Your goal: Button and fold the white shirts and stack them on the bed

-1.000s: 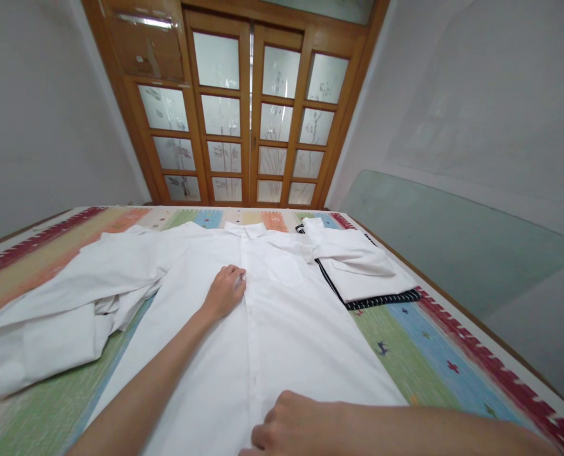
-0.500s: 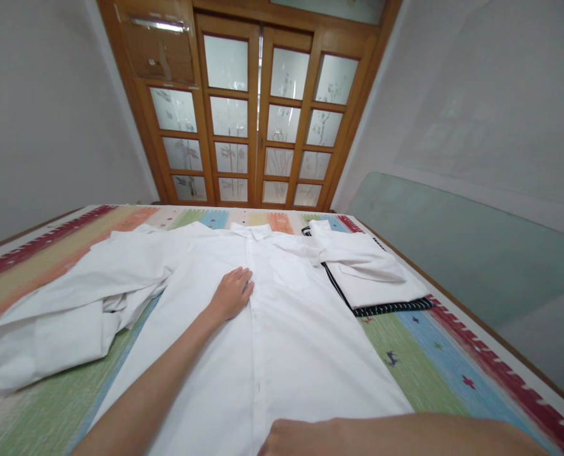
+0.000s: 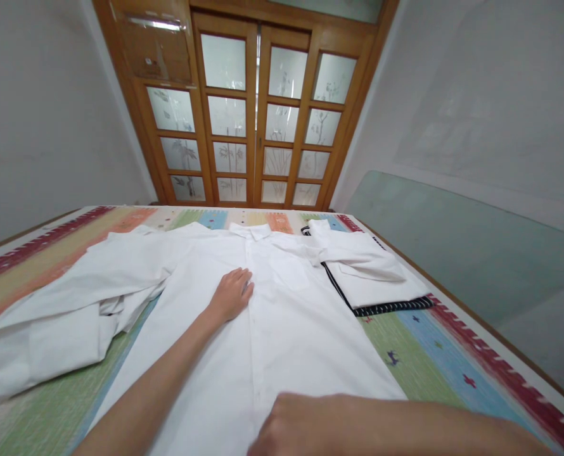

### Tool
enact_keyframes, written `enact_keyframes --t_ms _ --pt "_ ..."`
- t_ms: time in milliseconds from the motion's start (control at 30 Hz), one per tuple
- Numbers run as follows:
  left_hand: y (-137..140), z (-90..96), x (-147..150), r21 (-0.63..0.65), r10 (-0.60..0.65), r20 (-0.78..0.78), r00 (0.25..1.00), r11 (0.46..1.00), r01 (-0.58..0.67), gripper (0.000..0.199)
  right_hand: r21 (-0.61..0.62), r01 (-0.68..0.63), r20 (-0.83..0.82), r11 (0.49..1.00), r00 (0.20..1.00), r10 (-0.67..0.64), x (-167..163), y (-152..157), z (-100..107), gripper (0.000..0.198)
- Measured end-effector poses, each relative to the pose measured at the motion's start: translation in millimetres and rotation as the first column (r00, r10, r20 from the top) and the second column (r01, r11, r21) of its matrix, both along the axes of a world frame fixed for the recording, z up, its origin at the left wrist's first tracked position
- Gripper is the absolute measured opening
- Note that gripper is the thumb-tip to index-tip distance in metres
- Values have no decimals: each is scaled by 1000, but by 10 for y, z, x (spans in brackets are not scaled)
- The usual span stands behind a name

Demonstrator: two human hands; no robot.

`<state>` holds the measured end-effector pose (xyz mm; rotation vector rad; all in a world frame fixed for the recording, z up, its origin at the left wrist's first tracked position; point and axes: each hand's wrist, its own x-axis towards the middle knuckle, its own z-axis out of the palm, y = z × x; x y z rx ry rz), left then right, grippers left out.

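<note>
A white button-up shirt (image 3: 301, 329) lies spread face up, its collar at the far end and its button strip running down the middle. My left hand (image 3: 234, 292) rests palm down on the chest, beside the button strip, with its fingers lying flat on the cloth. Low in the view, my right hand (image 3: 282, 424) is over the lower front near the button strip; its fingers are hidden behind the back of the hand. The shirt's left-side sleeve (image 3: 68, 316) sprawls out in folds toward the near left.
Folded white cloth and black-and-white striped cloth (image 3: 391, 310) lie at the right, partly under the other sleeve. Below everything is a colourful patterned cover (image 3: 434, 361). Wooden glass-paned doors (image 3: 258, 145) stand at the far end, and a pale green panel (image 3: 453, 234) lines the right wall.
My right hand and forearm have shifted slightly up and away from me over the shirt's lower front. My left hand stays in place on the chest.
</note>
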<state>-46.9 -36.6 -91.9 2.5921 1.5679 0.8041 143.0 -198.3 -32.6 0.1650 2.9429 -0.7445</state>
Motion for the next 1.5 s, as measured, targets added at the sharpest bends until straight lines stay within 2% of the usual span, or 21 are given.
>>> enact_keyframes --t_ms 67,100,133,200,300,367,400,467,567,667,767,900,967,1067,1267,1333,1400,1433,1500 --pt "-3 5 2 -1 0 -6 1000 1000 0 33 171 180 -95 969 982 -166 99 258 135 13" --pt "-3 8 4 -5 1 -10 1000 1000 -1 33 229 306 -141 924 950 -280 197 419 211 14" --pt "-3 12 7 -10 2 -11 1000 1000 -2 33 283 439 -188 853 897 -400 325 596 284 16" --pt "-1 16 10 -15 -1 -2 1000 1000 1 33 366 660 -277 656 750 -601 652 971 398 20" --pt "2 17 11 -7 -11 15 1000 1000 11 32 423 858 -376 292 459 -805 1210 1500 466 23" --pt "2 18 10 -5 -7 11 1000 1000 7 32 441 886 -367 143 324 -872 1552 1784 459 24" --pt "1 20 10 -7 -2 3 1000 1000 2 33 453 885 -343 110 287 -894 1702 1901 449 25" --pt "-1 25 9 -12 7 -9 1000 1000 -7 33 464 877 -286 121 278 -917 1945 2082 423 26" --pt "-4 27 6 -6 3 2 1000 1000 -3 33 440 878 -196 190 300 -934 2163 2240 382 39" --pt "-1 18 3 1 -3 19 1000 1000 3 32 382 882 -92 278 335 -938 2232 2306 355 44" --pt "4 9 3 -4 -2 9 1000 1000 2 32 430 837 -46 338 394 -918 2229 2338 353 38" --pt "6 8 3 3 -2 0 1000 1000 2 33 519 773 -40 366 450 -892 2227 2348 394 29" --pt "4 12 3 5 1 -11 1000 1000 -1 33 548 753 -49 364 463 -885 2226 2324 441 27" --pt "-2 22 6 2 -1 -19 1000 1000 1 34 588 727 -23 355 454 -891 2197 2248 543 29" --pt "-10 38 15 -14 6 -38 999 1000 -6 34 674 627 83 391 462 -883 2058 2054 727 33" --pt "-9 37 13 -11 5 -36 999 1000 -5 34 726 575 101 377 454 -885 2015 2011 756 26" --pt "-8 36 10 -9 1 -33 999 1000 -2 34 777 539 62 325 448 -892 1975 1982 774 18" --pt "-8 36 9 -7 1 -32 999 1000 -1 34 800 536 12 271 436 -900 1957 1971 780 18" --pt "-10 40 10 -2 2 -36 999 1000 -2 33 826 553 -149 105 394 -907 1927 1954 791 25"
